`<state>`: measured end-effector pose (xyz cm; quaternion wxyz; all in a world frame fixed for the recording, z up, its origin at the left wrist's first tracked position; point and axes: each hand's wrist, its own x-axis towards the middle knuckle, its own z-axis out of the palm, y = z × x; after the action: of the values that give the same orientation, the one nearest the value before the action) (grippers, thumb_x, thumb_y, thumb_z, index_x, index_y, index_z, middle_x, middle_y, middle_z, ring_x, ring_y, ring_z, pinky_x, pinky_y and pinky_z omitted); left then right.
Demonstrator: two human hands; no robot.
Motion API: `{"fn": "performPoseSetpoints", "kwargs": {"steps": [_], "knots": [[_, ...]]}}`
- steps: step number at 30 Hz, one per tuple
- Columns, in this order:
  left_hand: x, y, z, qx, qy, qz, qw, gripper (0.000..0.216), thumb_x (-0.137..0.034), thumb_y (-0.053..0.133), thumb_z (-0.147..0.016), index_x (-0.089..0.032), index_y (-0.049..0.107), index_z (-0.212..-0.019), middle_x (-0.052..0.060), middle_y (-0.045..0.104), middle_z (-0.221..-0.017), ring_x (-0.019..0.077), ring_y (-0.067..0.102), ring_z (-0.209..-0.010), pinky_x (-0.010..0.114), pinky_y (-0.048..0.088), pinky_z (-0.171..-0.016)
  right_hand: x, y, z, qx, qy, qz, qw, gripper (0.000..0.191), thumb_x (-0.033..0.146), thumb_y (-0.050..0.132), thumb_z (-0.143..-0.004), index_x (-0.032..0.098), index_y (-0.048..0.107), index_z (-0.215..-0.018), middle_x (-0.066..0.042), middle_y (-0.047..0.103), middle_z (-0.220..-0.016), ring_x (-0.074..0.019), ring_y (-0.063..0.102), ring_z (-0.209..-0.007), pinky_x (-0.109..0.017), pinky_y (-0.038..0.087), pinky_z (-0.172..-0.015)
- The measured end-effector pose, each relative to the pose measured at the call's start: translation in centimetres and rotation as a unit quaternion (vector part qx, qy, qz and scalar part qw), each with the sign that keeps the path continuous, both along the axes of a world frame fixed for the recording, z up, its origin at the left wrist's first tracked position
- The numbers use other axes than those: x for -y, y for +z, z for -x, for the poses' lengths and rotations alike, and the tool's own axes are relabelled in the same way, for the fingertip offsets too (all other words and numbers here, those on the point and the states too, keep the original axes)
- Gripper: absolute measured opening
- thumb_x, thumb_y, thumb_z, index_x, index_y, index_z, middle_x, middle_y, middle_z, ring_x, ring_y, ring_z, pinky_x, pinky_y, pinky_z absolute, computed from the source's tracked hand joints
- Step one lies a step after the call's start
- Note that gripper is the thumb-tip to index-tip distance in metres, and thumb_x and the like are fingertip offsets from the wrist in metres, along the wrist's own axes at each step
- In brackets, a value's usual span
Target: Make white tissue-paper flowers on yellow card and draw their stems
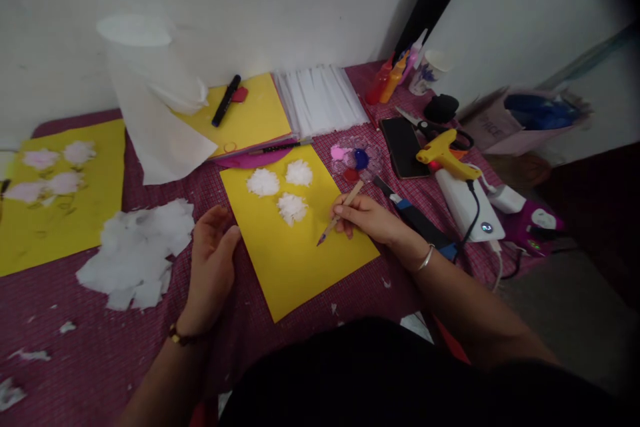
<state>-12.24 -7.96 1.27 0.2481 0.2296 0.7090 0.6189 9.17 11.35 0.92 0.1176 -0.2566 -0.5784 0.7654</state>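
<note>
Between the fingers of my right hand (367,217) is a paintbrush (349,202) with a wooden handle, its dark tip just over the lower part of a yellow sheet (295,267). Three white fluffy paper tufts (293,208) sit on the upper half of that sheet. My left hand (213,257) rests beside the sheet's left edge, fingers loosely curled and apart, holding nothing. To its left lies a pile of white tissue pieces (135,253). A paint palette (360,159) with pink, blue and red paint stands beyond my right hand.
At far left lies another yellow sheet (107,213) with pinkish tufts. A tissue roll (145,80), black marker (227,100) and white strips (320,100) line the back. On the right are a phone (405,147), scissors (430,127), yellow glue gun (449,157), power bank (470,207) and paint bottles (393,80).
</note>
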Motion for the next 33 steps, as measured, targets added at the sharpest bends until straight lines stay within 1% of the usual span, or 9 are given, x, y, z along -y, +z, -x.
{"fn": "performPoseSetpoints", "kwargs": {"steps": [3,5,7,9,13,17,28,31,33], "knots": [[-0.1,0.3,0.1,0.102,-0.016,-0.013,0.995,0.037,-0.033,0.060,-0.083,-0.025,0.051,-0.119,0.006,0.062,-0.112,0.0154,0.064,-0.092,0.028,0.053,-0.077,0.0,0.0,0.1,0.007,0.003,-0.001,1.000,0.025,0.040,0.063,-0.082,0.016,0.060,-0.078,0.002,0.061,-0.057,-0.0061,0.053,-0.042,-0.017,0.043,-0.040],[-0.1,0.9,0.1,0.134,-0.081,0.034,0.987,0.027,-0.037,0.058,-0.084,-0.020,0.058,-0.105,0.005,0.066,-0.097,0.0155,0.065,-0.079,0.029,0.053,-0.072,0.0,0.1,0.0,0.014,0.003,-0.002,1.000,0.025,0.040,0.064,-0.082,0.015,0.059,-0.078,0.002,0.061,-0.057,-0.0062,0.053,-0.043,-0.018,0.043,-0.041],[0.1,1.8,-0.1,0.089,-0.163,0.114,0.976,0.024,-0.040,0.058,-0.083,-0.017,0.063,-0.089,0.004,0.067,-0.084,0.0163,0.063,-0.073,0.028,0.052,-0.068,-0.1,0.1,0.0,0.019,0.003,-0.005,1.000,0.026,0.040,0.063,-0.082,0.015,0.058,-0.079,0.002,0.061,-0.058,-0.0062,0.053,-0.044,-0.018,0.044,-0.043],[0.3,2.6,-0.4,0.003,-0.212,0.175,0.961,0.026,-0.040,0.057,-0.083,-0.016,0.064,-0.080,0.004,0.066,-0.076,0.0165,0.061,-0.070,0.026,0.049,-0.064,-0.1,0.1,-0.1,0.021,0.003,-0.009,1.000,0.026,0.040,0.062,-0.083,0.014,0.058,-0.080,0.002,0.061,-0.059,-0.0061,0.053,-0.044,-0.018,0.044,-0.043],[0.4,3.3,-0.7,-0.078,-0.217,0.212,0.950,0.035,-0.042,0.045,-0.088,-0.017,0.059,-0.069,0.000,0.058,-0.063,0.0144,0.055,-0.058,0.025,0.044,-0.057,-0.1,0.0,-0.1,0.023,0.004,-0.011,1.000,0.027,0.041,0.062,-0.083,0.014,0.058,-0.081,0.002,0.061,-0.059,-0.0061,0.052,-0.044,-0.019,0.044,-0.043],[0.5,2.7,-0.4,-0.143,-0.243,0.231,0.931,0.032,-0.039,0.052,-0.082,-0.018,0.050,-0.059,-0.004,0.046,-0.057,0.0112,0.043,-0.055,0.023,0.033,-0.051,0.0,0.0,-0.1,0.020,0.009,-0.019,1.000,0.027,0.041,0.063,-0.082,0.014,0.058,-0.081,0.001,0.062,-0.060,-0.0063,0.053,-0.044,-0.019,0.044,-0.043],[1.8,2.0,2.3,-0.213,-0.212,0.288,0.909,0.031,-0.041,0.049,-0.082,-0.019,0.048,-0.060,-0.004,0.045,-0.058,0.0118,0.042,-0.056,0.024,0.031,-0.053,0.5,0.3,-0.1,-0.015,-0.028,-0.009,0.999,0.027,0.042,0.065,-0.081,0.016,0.059,-0.081,0.004,0.058,-0.058,-0.0067,0.052,-0.047,-0.019,0.044,-0.046],[1.7,1.7,2.3,-0.234,-0.208,0.294,0.903,0.038,-0.045,0.044,-0.086,-0.020,0.043,-0.057,-0.004,0.041,-0.056,0.0113,0.039,-0.054,0.025,0.027,-0.051,0.6,0.1,0.0,-0.022,-0.060,-0.022,0.998,0.025,0.040,0.065,-0.081,0.016,0.060,-0.083,0.005,0.056,-0.057,-0.0065,0.051,-0.047,-0.018,0.042,-0.045],[1.7,1.5,2.2,-0.246,-0.208,0.300,0.898,0.043,-0.047,0.040,-0.089,-0.020,0.037,-0.056,-0.004,0.036,-0.055,0.0108,0.036,-0.052,0.025,0.024,-0.050,0.7,0.1,0.3,-0.027,-0.070,-0.038,0.997,0.025,0.041,0.064,-0.082,0.016,0.062,-0.086,0.003,0.060,-0.061,-0.0064,0.052,-0.047,-0.019,0.041,-0.045]]}}
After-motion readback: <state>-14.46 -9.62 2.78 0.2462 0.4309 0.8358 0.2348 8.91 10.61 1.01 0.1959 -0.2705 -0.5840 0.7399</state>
